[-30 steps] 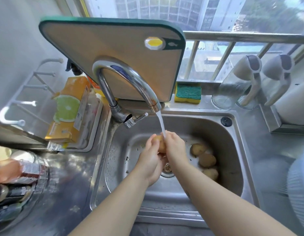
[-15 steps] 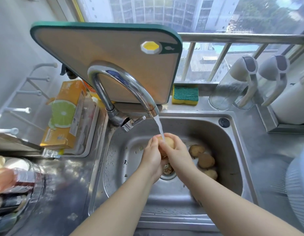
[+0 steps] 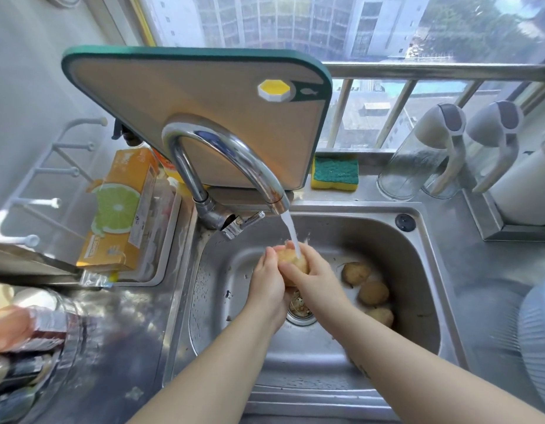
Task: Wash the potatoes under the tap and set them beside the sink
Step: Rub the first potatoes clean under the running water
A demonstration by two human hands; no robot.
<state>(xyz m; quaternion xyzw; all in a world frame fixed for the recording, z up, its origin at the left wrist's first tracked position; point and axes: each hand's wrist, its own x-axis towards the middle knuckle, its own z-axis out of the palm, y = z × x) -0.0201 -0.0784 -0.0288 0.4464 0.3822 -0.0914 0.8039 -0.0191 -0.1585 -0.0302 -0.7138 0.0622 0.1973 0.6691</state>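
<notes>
Potato (image 3: pixel 286 260) gripped by left hand (image 3: pixel 268 286) and right hand (image 3: pixel 317 277) under tap (image 3: pixel 234 154) above steel sink (image 3: pixel 402 307).

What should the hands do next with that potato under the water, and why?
Probably turn the potato a little so the water reaches its other side. The left hand and right hand cup it right under the tap, and the stream strikes only its top. Three more potatoes wait in the sink.

My left hand (image 3: pixel 266 281) and right hand (image 3: pixel 318 278) are bare. Left forearm (image 3: pixel 210 362) and right forearm (image 3: pixel 418 362) are bare to the frame edge. One small dark marking (image 3: pixel 361 371) shows on the right forearm, detail unreadable.
</notes>
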